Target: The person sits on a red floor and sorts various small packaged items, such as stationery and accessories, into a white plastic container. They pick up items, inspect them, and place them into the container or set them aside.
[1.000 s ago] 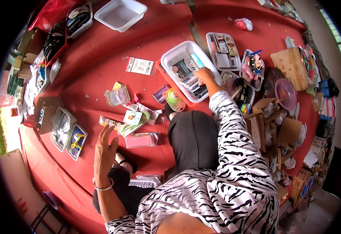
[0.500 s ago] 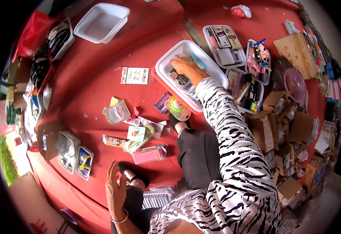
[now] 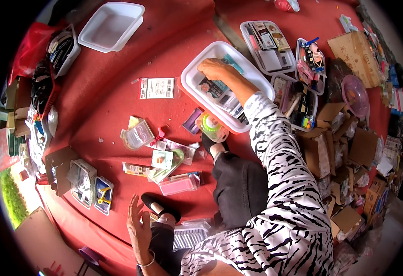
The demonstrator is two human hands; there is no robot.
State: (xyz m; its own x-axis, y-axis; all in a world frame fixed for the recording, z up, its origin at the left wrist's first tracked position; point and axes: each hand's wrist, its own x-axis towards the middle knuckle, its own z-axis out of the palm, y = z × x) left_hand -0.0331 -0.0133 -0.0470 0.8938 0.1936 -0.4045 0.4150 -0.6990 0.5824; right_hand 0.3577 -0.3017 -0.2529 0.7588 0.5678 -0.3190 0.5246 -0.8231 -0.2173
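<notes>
My right hand (image 3: 215, 70) reaches into a white plastic basin (image 3: 262, 85), near its left inner wall. The fingers are curled together and point down; what they hold, if anything, is hidden. Beside and below this hand in the basin lie a dark flat pack (image 3: 213, 87), a turquoise pack (image 3: 232, 63) and several other packs. The basin rests on a pinkish-red container whose edge shows underneath. My left hand (image 3: 139, 225) hangs above my left knee at the lower left, fingers apart, with nothing in it.
Packaged goods lie on the red floor cloth (image 3: 118, 69), among them a pink pack (image 3: 179, 184), a clear box (image 3: 139, 134) and a white card pack (image 3: 157, 88). Filled trays (image 3: 268, 68) and cardboard boxes (image 3: 314, 154) crowd the right. Another white basin (image 3: 114, 39) stands far left.
The view has shifted slightly. My right hand stays inside the basin, and its forearm has swung a little right, uncovering more packs. My left hand stays low and open.
</notes>
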